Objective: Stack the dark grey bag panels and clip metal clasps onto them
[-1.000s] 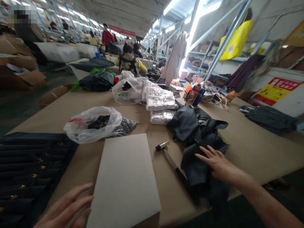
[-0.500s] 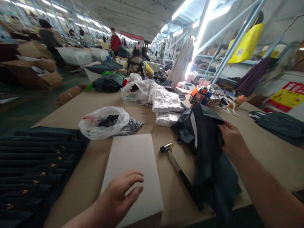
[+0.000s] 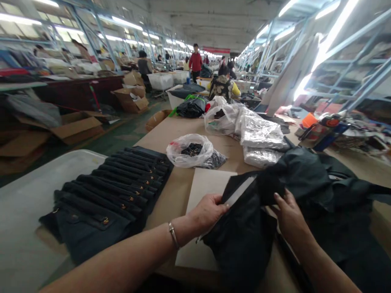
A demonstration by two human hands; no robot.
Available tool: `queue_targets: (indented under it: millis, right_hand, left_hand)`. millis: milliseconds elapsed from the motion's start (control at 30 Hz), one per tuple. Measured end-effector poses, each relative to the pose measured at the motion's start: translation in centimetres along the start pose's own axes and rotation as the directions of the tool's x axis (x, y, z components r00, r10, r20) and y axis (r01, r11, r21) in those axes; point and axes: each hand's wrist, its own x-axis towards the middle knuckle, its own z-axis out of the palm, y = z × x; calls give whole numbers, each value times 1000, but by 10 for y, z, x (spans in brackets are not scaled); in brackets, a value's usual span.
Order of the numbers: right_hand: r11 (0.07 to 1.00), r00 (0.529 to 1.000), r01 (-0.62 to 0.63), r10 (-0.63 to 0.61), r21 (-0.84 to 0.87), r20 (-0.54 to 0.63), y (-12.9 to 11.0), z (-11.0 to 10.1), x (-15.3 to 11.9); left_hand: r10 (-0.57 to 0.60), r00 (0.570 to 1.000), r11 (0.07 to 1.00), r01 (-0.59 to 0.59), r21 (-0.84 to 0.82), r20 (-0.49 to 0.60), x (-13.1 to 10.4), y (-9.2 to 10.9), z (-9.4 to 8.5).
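My left hand (image 3: 209, 212) pinches the edge of a dark garment piece (image 3: 241, 236) beside a white strip (image 3: 240, 191) on it. Opposite, my right hand (image 3: 288, 211) grips the same cloth with thumb and fingers, some of them hidden by folds. The cloth hangs partly over a white board (image 3: 204, 183) on the table, and more dark fabric (image 3: 311, 175) spreads out to the right. To the left lies an overlapping row of dark pieces (image 3: 113, 191) with gold-coloured metal fittings. The mallet from the earlier view cannot be made out clearly.
Beyond the board sits an open clear plastic bag (image 3: 174, 154) with small dark parts. Shiny plastic-wrapped packs (image 3: 259, 136) are stacked behind the cloth. Orange and blue items (image 3: 324, 130) stand at the right. A white bin (image 3: 76, 158) adjoins the table's left; people work farther back.
My left hand has gone from above the board to the garment's edge. The garment has come left over the board, held by both hands. The view has turned left.
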Motion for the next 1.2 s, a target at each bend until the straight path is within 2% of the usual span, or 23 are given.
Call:
queue_targets:
  millis: [33, 67, 100, 133, 200, 233, 267, 367, 433, 467, 600, 667, 767, 867, 933, 967, 1000, 1033, 1067, 1100, 1133, 1167, 1200]
  right_hand:
    - [999, 998, 16, -17, -29, -58, -1, 1, -5]
    - [996, 997, 48, -52, -72, -52, -6, 3, -11]
    - [989, 996, 90, -86, -120, 40, -14, 5, -19]
    - [980, 978, 123, -93, -157, 188, -23, 9, -27]
    - [977, 866, 124, -21, -175, 499, -36, 22, -40]
    - [984, 816, 91, 17, -156, 578, -38, 31, -45]
    - [992, 795, 27, 51, -120, 604, -37, 40, -48]
    - [954, 798, -299, 235, 26, 555, -21, 64, -45]
    - [882, 781, -464, 362, 85, 509, -9, 72, -41]
    - [863, 779, -495, 392, 97, 489, -6, 73, -40]
    - [905, 808, -417, 328, 83, 490, -5, 70, -41]
    - [929, 783, -368, 287, 40, 552, -6, 66, -41]
    - [957, 714, -280, 262, -79, 650, -1, 57, -35]
    - [964, 691, -171, 265, -204, 673, 3, 43, -23]
    - [954, 679, -219, 300, -206, 670, 0, 33, -15]
    - [944, 674, -280, 324, -176, 664, -4, 28, -12]
    - [928, 673, -349, 345, -130, 654, -9, 24, -9]
    - [909, 680, -410, 361, -77, 639, -16, 21, -7]
    - [890, 689, -455, 369, -24, 623, -23, 19, -5]
    - [874, 699, -484, 370, 25, 612, -31, 18, -4]
    - [862, 702, -503, 365, 64, 611, -39, 18, -3]
    - [853, 693, -515, 353, 89, 628, -48, 19, -2]
    - [851, 674, -515, 330, 101, 661, -57, 22, -2]
  left_hand:
    - [-12, 999, 1000, 12, 13, -31, -1, -3, -4]
    - [-16, 999, 1000, 17, 19, -46, -2, -4, -6]
    - [-7, 999, 1000, 8, 25, -54, -4, -4, -7]
    - [17, 998, 999, -14, 50, -59, -5, -3, -7]
    - [112, 991, 976, -97, 196, -69, -8, -2, -3]
    - [174, 982, 942, -145, 303, -72, -10, -2, 0]
    - [237, 969, 891, -190, 411, -66, -12, -4, 3]
    - [349, 937, 756, -273, 595, -12, -13, -17, 10]
    - [345, 939, 752, -274, 600, -3, -12, -28, 12]
    - [335, 942, 772, -272, 575, -4, -10, -34, 12]
    - [298, 952, 866, -300, 400, 69, -7, -43, 15]
    - [260, 959, 890, -283, 359, 110, -8, -42, 18]
    - [239, 961, 912, -271, 307, 138, -12, -37, 18]
    - [268, 960, 908, -281, 310, 85, -18, -31, 2]
    - [281, 959, 882, -252, 397, -16, -25, -25, -18]
    - [326, 941, 852, -252, 458, -88, -30, -21, -29]
    - [410, 898, 798, -269, 539, -159, -35, -15, -38]
    - [532, 821, 713, -301, 633, -208, -41, -7, -45]
    - [668, 713, 595, -341, 728, -212, -47, 1, -50]
    - [786, 599, 447, -381, 809, -153, -53, 10, -51]
    - [863, 504, 281, -420, 863, -35, -58, 19, -48]
    - [889, 444, 114, -460, 881, 117, -62, 28, -43]
    - [870, 412, -33, -501, 865, 272, -64, 36, -36]
